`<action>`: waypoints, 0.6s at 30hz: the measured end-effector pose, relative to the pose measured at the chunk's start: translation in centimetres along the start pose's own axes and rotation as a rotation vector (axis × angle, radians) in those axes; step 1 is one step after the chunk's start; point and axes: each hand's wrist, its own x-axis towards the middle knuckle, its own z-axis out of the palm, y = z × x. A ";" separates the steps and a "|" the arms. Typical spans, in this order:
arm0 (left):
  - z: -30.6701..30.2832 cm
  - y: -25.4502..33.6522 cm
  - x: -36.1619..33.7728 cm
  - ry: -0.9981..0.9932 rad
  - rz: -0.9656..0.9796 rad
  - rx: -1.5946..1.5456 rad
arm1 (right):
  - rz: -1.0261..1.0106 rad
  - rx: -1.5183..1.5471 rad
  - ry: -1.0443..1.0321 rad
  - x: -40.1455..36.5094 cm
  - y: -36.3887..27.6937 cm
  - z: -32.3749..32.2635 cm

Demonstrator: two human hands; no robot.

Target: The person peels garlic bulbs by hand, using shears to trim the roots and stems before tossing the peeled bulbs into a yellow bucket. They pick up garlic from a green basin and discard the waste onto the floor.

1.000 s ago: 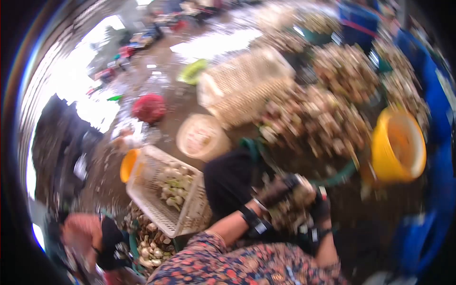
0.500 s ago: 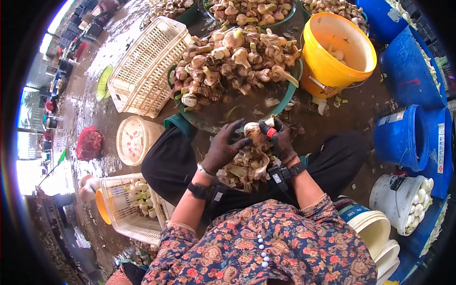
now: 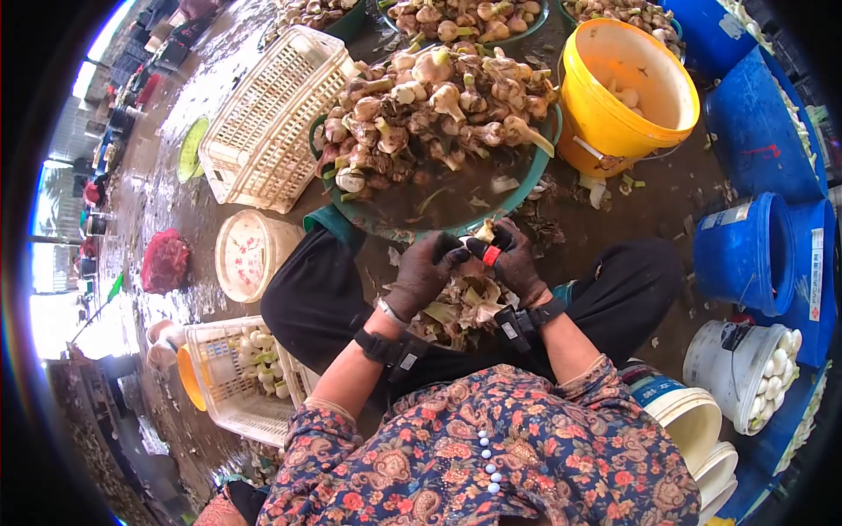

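Note:
My right hand (image 3: 517,263), in a dark glove with a red band round one finger, is closed on a garlic bulb (image 3: 484,231), which it partly hides. Close against it, my left hand (image 3: 425,276), gloved too, has its fingers curled in and pressed to the near side of the same bulb. Loose garlic skins and peelings (image 3: 469,307) lie heaped in my lap below both hands. Just beyond the hands stands a green basin (image 3: 535,180) of murky water, piled with unpeeled garlic bulbs (image 3: 438,110).
A yellow bucket (image 3: 605,131) with some pale bulbs inside stands right of the basin. White crates (image 3: 263,123) and a white tub (image 3: 241,254) are at left. Blue buckets (image 3: 737,254) and a white bucket of peeled garlic (image 3: 728,373) line the right side.
My left hand has moved in to the right and its fingers have closed against the bulb. The bulb is now mostly covered by my hands.

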 end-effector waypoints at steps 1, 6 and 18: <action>0.0 -0.1 0.0 -0.003 0.000 -0.001 | 0.017 0.081 -0.032 0.0 -0.5 -0.1; -1.6 0.1 0.1 -0.231 -0.092 -0.114 | 0.130 0.142 -0.158 -0.3 -1.4 -0.1; -1.4 1.3 -4.9 -0.630 0.185 0.303 | 0.613 0.884 0.127 0.8 1.4 -3.5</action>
